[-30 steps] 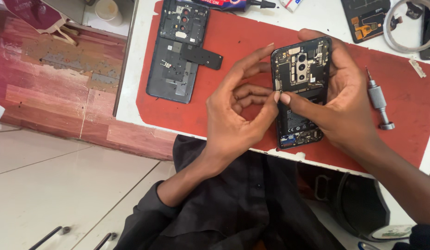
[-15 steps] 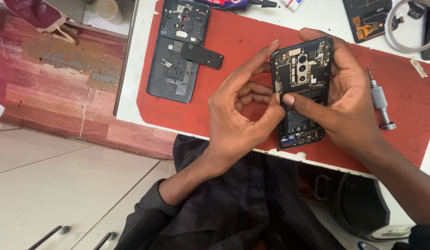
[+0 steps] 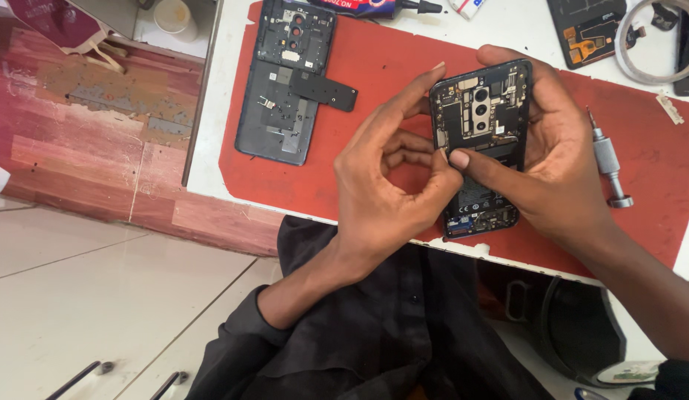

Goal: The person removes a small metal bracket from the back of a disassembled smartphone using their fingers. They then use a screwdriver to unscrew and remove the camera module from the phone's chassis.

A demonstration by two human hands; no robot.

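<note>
- The right hand [image 3: 559, 170] grips an opened phone [image 3: 481, 144] from its right side; fingers curl over the top edge, the thumb presses across the exposed insides near the middle
- The phone sits tilted above the red mat [image 3: 403, 81], back cover off — circuit board and camera parts face up; its lower end is near the table's front edge
- The left hand [image 3: 392, 185] touches the phone's left edge; its forefinger reaches up along the side and its thumb tip meets the right thumb at the phone's middle; the other fingers are curled in; it pinches at the edge rather than carrying the phone
- A dark back cover [image 3: 285, 81] lies flat on the mat's left end, well apart from both hands, with a small black plate [image 3: 322, 89] on it
- A metal screwdriver [image 3: 607, 167] lies on the mat just beside the right hand
- The white table [image 3: 211, 148] carries the mat; a glue tube [image 3: 374, 7] lies at its far edge
</note>
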